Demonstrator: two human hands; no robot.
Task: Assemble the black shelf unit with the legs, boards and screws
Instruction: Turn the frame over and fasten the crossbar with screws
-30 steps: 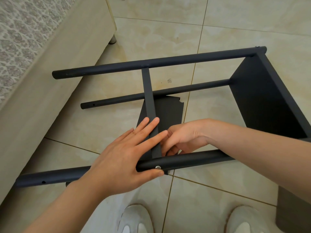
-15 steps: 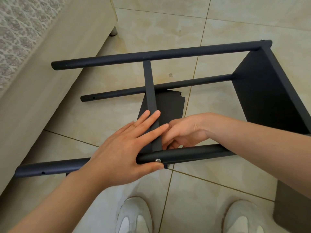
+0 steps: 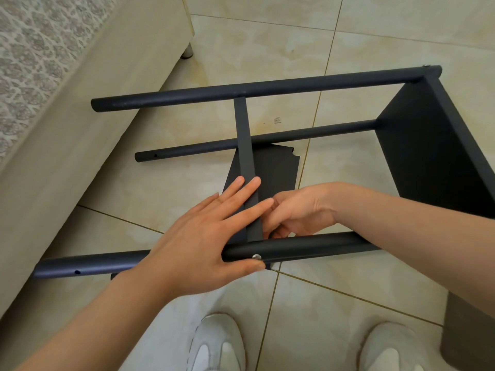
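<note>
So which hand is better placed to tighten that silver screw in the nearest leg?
Probably the left hand: its thumb lies right beside the screw on the near leg. The right hand is tucked behind that leg, fingers curled at the middle board.

Right bay: bounded by the middle board (image 3: pixel 244 145), the end board (image 3: pixel 434 145), the far leg (image 3: pixel 294 87) and the near leg (image 3: pixel 321 243). It is open from above, and the right forearm enters it across the near leg.

Left bay: open from above and at the free leg ends, but the bed base (image 3: pixel 67 145) stands near on that side (side approach is narrow).

The lower leg (image 3: pixel 321 132) crosses both bays close to the floor. The left hand (image 3: pixel 198 242) and right hand (image 3: pixel 297 210) cover the joint of the middle board and near leg. Bare floor tiles (image 3: pixel 267 49) lie beyond the far leg.
</note>
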